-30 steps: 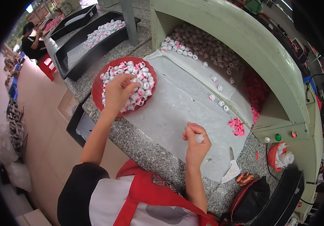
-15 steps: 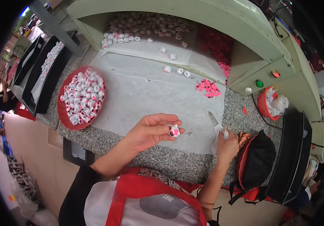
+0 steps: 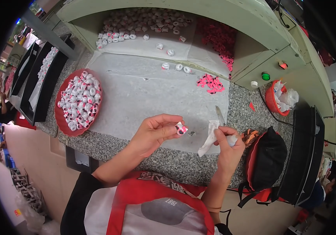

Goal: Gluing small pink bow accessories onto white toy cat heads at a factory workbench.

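Note:
Between the thumb and fingers of my left hand (image 3: 154, 132) is a small white figure head with pink and black markings (image 3: 181, 129), held above the paper. To its right, my right hand (image 3: 229, 150) pinches a crumpled white tissue (image 3: 208, 140) that hangs toward the left hand. A pointed metal blade (image 3: 219, 114) shows just beyond the right fingers. I cannot tell whether the right hand holds it too, as its lower end is hidden. Pink cut pieces with black spots (image 3: 211, 83) lie in a pile farther back on the white paper sheet (image 3: 136, 98).
A red scalloped bowl (image 3: 61, 121) full of similar white pieces stands at left. A pale green cabinet (image 3: 250, 29) rises behind, with more white pieces (image 3: 136, 23) and pink pieces (image 3: 219, 37) inside. At right are a red basket (image 3: 271, 101), a black bag (image 3: 267, 160) and a black tray (image 3: 299, 156).
My right hand has brought the tissue up and to the left, nearer the left hand. The left hand has tilted the figure head slightly. The whole view has shifted a little.

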Action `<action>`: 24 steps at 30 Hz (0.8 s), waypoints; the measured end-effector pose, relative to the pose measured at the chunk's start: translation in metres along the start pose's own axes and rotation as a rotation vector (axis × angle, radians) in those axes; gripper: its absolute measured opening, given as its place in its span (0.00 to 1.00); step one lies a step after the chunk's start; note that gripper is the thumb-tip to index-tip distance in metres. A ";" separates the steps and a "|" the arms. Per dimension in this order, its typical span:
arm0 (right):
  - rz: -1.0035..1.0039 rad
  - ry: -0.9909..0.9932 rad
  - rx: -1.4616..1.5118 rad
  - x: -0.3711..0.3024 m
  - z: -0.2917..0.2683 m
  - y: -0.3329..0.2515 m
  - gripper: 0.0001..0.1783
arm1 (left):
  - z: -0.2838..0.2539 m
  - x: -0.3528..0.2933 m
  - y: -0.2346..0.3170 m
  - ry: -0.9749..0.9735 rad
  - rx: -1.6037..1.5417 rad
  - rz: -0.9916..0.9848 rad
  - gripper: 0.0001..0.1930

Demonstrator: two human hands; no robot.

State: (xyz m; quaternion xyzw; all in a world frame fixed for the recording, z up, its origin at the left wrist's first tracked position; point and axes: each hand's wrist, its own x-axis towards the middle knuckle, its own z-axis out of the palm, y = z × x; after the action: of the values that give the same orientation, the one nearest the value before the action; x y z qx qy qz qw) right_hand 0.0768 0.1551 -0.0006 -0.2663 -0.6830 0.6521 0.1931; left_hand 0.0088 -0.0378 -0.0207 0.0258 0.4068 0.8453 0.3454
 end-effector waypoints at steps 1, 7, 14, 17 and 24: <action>0.020 -0.034 0.029 -0.003 0.002 -0.003 0.07 | 0.000 0.000 0.000 0.000 -0.001 0.001 0.14; -0.023 -0.259 0.086 -0.019 0.034 -0.010 0.07 | 0.002 -0.001 -0.005 0.034 0.001 -0.003 0.14; 0.055 -0.305 0.090 -0.021 0.037 -0.005 0.06 | 0.003 -0.007 -0.005 -0.050 0.046 0.043 0.13; -0.175 -0.075 -0.282 0.009 0.003 0.015 0.06 | 0.007 -0.002 -0.004 -0.056 0.010 -0.001 0.13; -0.335 -0.004 -0.414 -0.009 0.003 -0.008 0.07 | 0.024 0.005 -0.008 -0.017 -0.020 -0.058 0.16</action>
State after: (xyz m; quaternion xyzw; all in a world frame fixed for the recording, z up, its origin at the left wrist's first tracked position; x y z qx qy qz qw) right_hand 0.0812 0.1468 0.0081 -0.1822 -0.8369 0.4578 0.2385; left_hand 0.0169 -0.0151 -0.0120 0.0179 0.3959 0.8388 0.3733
